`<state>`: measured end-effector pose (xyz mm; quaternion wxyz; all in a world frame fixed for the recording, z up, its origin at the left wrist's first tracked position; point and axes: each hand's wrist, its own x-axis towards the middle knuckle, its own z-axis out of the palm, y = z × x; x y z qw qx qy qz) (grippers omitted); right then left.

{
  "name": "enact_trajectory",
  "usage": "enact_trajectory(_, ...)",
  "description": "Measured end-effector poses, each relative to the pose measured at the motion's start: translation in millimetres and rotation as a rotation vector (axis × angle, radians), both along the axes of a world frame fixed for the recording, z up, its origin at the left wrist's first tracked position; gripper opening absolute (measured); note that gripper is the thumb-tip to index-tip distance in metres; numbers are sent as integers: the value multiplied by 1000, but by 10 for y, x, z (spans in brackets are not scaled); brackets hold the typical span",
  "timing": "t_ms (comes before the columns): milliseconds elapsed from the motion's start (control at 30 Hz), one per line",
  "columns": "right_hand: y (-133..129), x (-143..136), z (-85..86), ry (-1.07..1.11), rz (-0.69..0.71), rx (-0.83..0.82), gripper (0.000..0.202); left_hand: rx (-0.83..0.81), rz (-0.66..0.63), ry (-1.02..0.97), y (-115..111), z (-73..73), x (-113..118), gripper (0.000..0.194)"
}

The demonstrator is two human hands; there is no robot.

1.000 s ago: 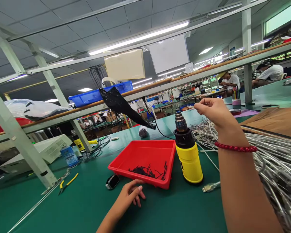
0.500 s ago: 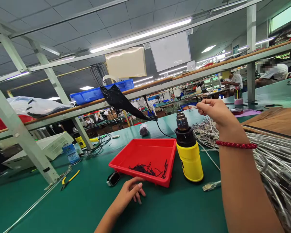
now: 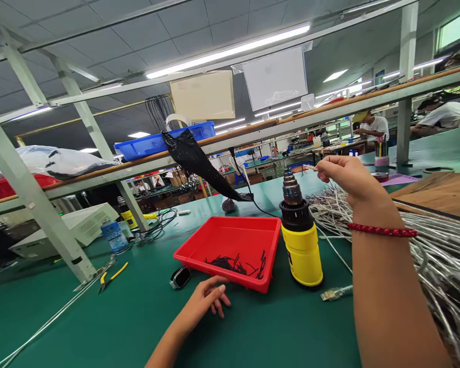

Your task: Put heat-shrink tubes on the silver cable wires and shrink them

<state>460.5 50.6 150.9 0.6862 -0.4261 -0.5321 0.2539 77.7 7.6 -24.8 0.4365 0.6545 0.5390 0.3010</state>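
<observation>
My right hand [image 3: 347, 176] is raised, thumb and fingers pinched on a thin cable [image 3: 310, 167]. The cable's end points left, just above the metal nozzle of a yellow and black heat gun [image 3: 302, 250] that stands upright. On the bench, my left hand [image 3: 207, 299] has its fingers spread and holds nothing. Its index finger is by the front edge of a red tray [image 3: 199, 232]. Short black tubes [image 3: 228, 263] lie inside that tray. A USB plug [image 3: 334, 293] rests beneath my right forearm.
A heap of clear-jacketed cables [image 3: 433, 250] covers the right side. A watch [image 3: 180, 277] lies left of the tray, with yellow-handled pliers [image 3: 113, 276] farther left. A black plastic bag [image 3: 199, 161] hangs from the shelf. Two people sit in the right background.
Both hands hold nearly the same pose. The view has shifted slightly, and the cable end stays close over the heat gun's nozzle.
</observation>
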Motion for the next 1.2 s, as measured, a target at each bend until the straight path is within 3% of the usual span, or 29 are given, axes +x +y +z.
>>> enact_trajectory(1200, 142, 47, -88, -5, 14, -27, 24, 14, -7, 7, -50, 15, 5, 61)
